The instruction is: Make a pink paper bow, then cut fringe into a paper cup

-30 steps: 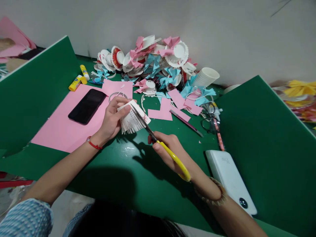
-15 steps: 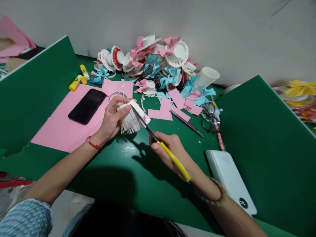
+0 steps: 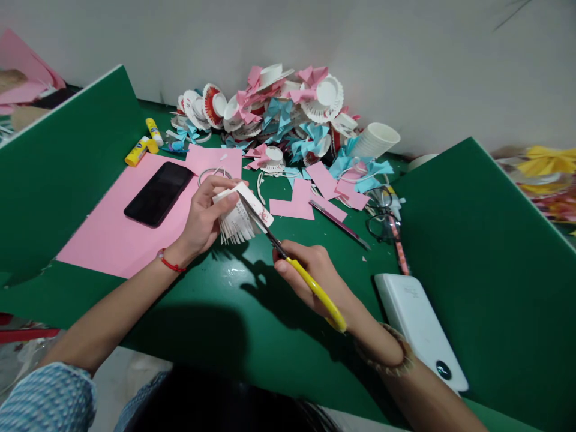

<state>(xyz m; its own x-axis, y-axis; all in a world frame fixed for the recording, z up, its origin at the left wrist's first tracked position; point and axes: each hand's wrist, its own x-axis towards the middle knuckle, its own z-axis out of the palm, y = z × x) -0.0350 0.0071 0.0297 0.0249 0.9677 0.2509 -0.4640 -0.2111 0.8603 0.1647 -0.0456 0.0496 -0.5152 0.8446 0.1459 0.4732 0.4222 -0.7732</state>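
Note:
Between the thumb and fingers of my left hand (image 3: 207,213) is a white paper cup (image 3: 240,216) with print on its side, its wall cut into a fringe of narrow strips. My right hand (image 3: 310,273) grips a pair of yellow-handled scissors (image 3: 317,294). The dark blades lie at the cup's wall, pointing up and left toward my left thumb. Part of the cup is covered by my left fingers, and the lower handle loop is mostly behind my right hand.
Behind my hands is a heap of fringed cups with pink and blue paper bows (image 3: 279,117), beside stacked white cups (image 3: 377,140). A black phone (image 3: 157,193) lies on pink paper (image 3: 108,240). Glasses (image 3: 382,227), a craft knife (image 3: 339,224) and a white power bank (image 3: 418,327) are rightward. Green partitions (image 3: 490,270) flank the table.

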